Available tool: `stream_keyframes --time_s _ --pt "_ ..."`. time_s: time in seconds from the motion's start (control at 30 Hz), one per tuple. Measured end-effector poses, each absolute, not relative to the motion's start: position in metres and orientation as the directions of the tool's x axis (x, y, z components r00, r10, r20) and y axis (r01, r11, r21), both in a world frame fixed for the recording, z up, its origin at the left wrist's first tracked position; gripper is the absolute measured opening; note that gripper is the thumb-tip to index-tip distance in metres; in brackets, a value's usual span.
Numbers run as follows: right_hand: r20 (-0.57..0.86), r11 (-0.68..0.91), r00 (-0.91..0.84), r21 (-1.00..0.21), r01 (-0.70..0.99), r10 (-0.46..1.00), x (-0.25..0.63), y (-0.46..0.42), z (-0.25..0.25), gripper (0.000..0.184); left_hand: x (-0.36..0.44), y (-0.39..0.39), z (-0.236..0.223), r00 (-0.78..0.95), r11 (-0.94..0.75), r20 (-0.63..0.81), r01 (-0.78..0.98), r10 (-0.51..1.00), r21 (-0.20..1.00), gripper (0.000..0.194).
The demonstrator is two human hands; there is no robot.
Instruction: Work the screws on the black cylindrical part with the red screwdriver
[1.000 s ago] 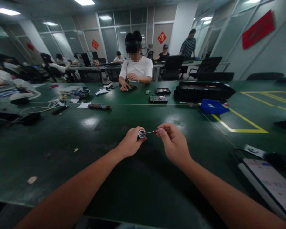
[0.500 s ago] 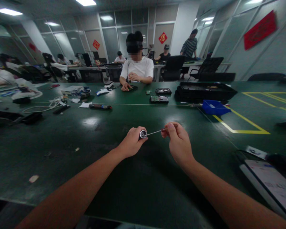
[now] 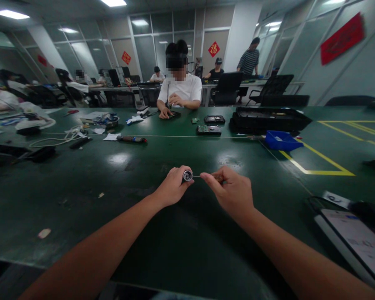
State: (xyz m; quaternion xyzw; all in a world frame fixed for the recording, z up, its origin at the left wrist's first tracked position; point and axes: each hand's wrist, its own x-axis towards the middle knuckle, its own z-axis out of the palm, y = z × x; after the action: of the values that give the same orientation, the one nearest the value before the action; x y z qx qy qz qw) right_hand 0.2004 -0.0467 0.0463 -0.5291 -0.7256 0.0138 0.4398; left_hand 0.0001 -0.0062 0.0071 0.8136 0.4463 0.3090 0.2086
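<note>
My left hand (image 3: 171, 188) is closed around a dark cylinder with a silver-rimmed round end (image 3: 188, 176), which faces me; its exact kind I cannot make out. The rest of its body is hidden by my fingers. In my right hand (image 3: 236, 191) is a screwdriver (image 3: 218, 178) with a brownish handle, gripped by bent fingers and the thumb. Its thin metal shaft points left and reaches the right side of the silver rim. Whether the tip is inside the cylinder or against its edge, I cannot tell. Both hands are above the green table (image 3: 137, 246).
Across the table a person in a white shirt (image 3: 187, 89) works on a small dark part. Hard drives (image 3: 209, 130), a black tray (image 3: 268, 118) and a blue bin (image 3: 283, 141) lie ahead. A multi-coloured tool (image 3: 132, 139) is left; a tablet-like device (image 3: 356, 241) is near right.
My right hand has turned and its thumb has come closer to the cylinder. Less of the shaft shows, and more of the handle. My left hand has stayed in place.
</note>
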Motion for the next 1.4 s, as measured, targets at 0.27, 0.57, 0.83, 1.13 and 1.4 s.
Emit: stream_keyframes --time_s 0.27,0.57,0.83,1.13,1.4 --pt "0.613 0.552 -0.199 -0.464 0.692 0.765 0.200 -0.051 0.052 0.015 0.001 -0.006 0.006 0.408 -0.508 0.309 0.607 0.859 0.611 0.018" --pt "0.586 0.546 -0.220 -0.466 0.696 0.780 0.198 -0.052 0.050 0.024 0.002 -0.006 0.007 0.404 -0.519 0.331 0.592 0.853 0.616 0.016" --pt "0.568 0.582 -0.270 -0.485 0.653 0.777 0.201 -0.052 0.051 0.021 0.001 -0.005 0.006 0.410 -0.515 0.319 0.592 0.855 0.620 0.017" --pt "0.463 0.437 -0.003 -0.836 0.331 0.886 0.195 -0.044 0.041 0.020 0.003 -0.008 0.007 0.409 -0.507 0.308 0.600 0.859 0.619 0.015" --pt "0.236 0.239 0.183 -0.971 0.005 0.954 0.206 -0.017 0.031 0.024 0.002 -0.005 0.011 0.390 -0.507 0.324 0.661 0.862 0.553 0.015"
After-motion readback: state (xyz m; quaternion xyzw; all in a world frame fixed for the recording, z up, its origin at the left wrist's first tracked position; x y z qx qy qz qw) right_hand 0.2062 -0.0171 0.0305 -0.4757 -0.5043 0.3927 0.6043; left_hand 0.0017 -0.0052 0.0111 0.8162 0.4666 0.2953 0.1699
